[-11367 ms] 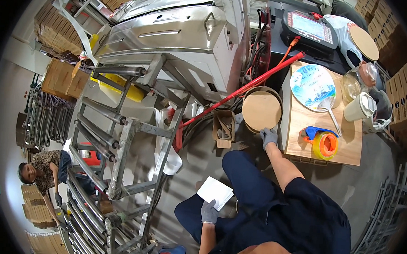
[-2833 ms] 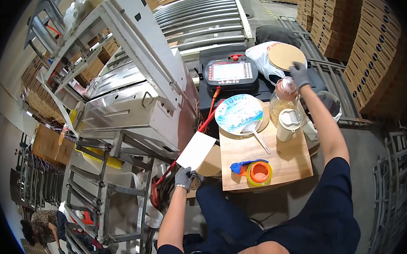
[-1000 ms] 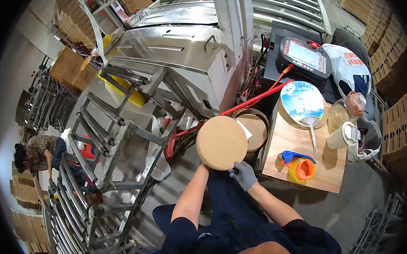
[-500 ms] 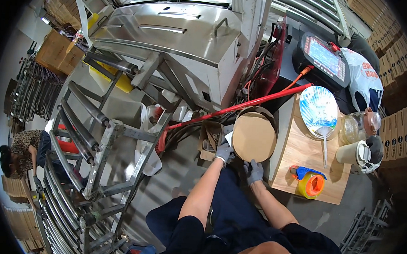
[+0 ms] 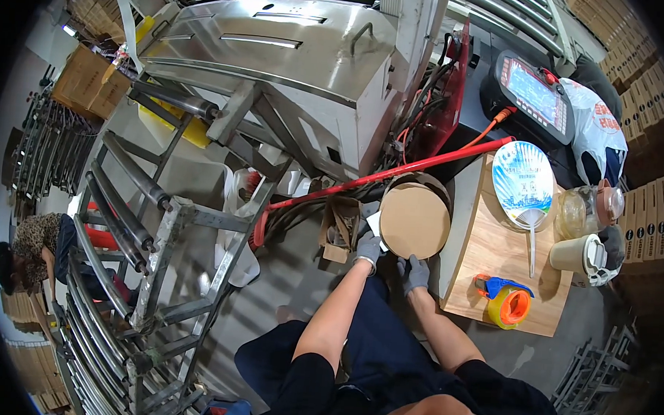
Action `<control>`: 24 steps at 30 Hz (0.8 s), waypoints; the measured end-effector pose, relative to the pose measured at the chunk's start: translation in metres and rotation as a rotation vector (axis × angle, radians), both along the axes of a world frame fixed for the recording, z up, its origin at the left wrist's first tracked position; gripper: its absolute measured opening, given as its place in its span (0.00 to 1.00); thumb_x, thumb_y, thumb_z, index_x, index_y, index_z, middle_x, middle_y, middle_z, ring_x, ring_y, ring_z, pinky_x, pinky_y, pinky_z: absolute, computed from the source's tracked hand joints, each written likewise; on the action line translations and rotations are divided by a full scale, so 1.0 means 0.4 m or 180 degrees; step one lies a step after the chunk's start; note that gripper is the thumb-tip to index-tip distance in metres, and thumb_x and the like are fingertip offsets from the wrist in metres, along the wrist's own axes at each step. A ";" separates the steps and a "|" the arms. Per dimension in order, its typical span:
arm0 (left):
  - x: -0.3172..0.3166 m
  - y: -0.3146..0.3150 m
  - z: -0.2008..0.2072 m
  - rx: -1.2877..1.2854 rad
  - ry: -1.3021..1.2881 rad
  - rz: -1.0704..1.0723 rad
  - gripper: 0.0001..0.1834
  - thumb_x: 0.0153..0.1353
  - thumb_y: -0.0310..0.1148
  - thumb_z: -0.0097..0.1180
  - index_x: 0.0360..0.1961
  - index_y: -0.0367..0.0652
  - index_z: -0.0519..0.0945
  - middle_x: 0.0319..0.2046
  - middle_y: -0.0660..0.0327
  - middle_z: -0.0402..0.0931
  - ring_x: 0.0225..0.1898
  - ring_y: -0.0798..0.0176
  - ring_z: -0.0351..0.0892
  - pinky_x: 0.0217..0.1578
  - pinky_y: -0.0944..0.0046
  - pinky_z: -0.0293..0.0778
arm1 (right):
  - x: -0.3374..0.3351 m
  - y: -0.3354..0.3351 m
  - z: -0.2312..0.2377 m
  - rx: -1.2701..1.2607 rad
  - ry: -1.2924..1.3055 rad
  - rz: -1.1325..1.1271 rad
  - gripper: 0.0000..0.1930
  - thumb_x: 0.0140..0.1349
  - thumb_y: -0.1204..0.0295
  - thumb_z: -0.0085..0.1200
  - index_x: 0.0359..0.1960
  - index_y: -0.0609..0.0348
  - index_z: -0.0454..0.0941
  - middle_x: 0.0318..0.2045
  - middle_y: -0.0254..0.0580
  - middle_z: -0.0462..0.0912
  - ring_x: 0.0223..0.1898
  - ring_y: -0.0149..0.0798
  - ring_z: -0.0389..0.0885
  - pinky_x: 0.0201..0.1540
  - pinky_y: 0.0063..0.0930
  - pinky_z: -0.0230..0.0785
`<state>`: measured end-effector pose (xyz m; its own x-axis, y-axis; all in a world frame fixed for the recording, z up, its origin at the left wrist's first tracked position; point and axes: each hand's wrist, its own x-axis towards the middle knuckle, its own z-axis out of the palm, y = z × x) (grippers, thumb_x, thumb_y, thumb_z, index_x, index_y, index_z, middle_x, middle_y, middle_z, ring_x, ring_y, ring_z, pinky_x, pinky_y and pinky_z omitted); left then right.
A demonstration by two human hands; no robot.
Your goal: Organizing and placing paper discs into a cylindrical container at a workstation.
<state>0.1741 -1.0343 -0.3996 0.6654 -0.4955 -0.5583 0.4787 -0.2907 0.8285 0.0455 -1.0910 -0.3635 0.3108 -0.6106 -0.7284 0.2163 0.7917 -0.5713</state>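
In front of me a round brown cardboard disc (image 5: pixel 415 220) lies over a round bin, whose dark rim (image 5: pixel 419 179) shows behind it. My left hand (image 5: pixel 367 249), in a grey glove, is at the disc's near left edge. Its fingers are closed at the lower end of a small white sheet (image 5: pixel 373 224) beside the disc; their tips are partly hidden. My right hand (image 5: pixel 414 275), also gloved in grey, has its fingers bent against the disc's near edge.
On the right, a wooden board (image 5: pixel 470 254) bears a hand fan (image 5: pixel 522 181), tape dispenser (image 5: pixel 508 305), glass jar (image 5: pixel 575 211) and cup (image 5: pixel 569 252). A red pole (image 5: pixel 395 171) slants behind the bin. An open box (image 5: pixel 338 231) and roller frame (image 5: pixel 194 222) stand left; another person (image 5: pixel 37 250) bends beyond.
The view has shifted slightly. My right fingers have slid a little along the disc's near edge. The left hand stays beside the white sheet.
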 end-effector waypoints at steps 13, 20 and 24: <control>0.008 0.004 0.013 -0.0241 0.1434 0.0925 0.15 0.48 0.40 0.46 0.38 0.50 0.65 0.32 0.65 0.68 0.33 0.65 0.68 0.34 0.62 0.66 | -0.022 -0.013 -0.004 0.0469 0.0042 0.0398 0.09 0.49 0.65 0.50 0.29 0.53 0.67 0.24 0.35 0.71 0.25 0.35 0.71 0.25 0.25 0.65; 0.062 0.131 0.055 -0.0817 0.1431 0.1167 0.12 0.47 0.39 0.48 0.34 0.49 0.68 0.31 0.62 0.67 0.31 0.60 0.67 0.33 0.60 0.67 | -0.106 0.054 -0.027 0.0429 -0.0245 0.1294 0.09 0.50 0.65 0.48 0.27 0.57 0.68 0.19 0.38 0.70 0.19 0.34 0.69 0.19 0.22 0.61; 0.094 0.314 0.075 -0.1050 0.1231 0.1528 0.12 0.48 0.37 0.48 0.34 0.46 0.67 0.31 0.59 0.68 0.34 0.56 0.68 0.32 0.57 0.69 | -0.193 0.100 -0.049 -0.0122 -0.0005 0.2357 0.10 0.49 0.65 0.49 0.28 0.59 0.70 0.20 0.40 0.72 0.19 0.31 0.71 0.19 0.20 0.63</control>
<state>0.2116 -0.9088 -0.3695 0.6369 -0.3809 -0.6703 0.7697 0.2642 0.5812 -0.0317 -1.0511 -0.3831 0.6521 -0.2657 -0.7100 -0.3657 0.7102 -0.6016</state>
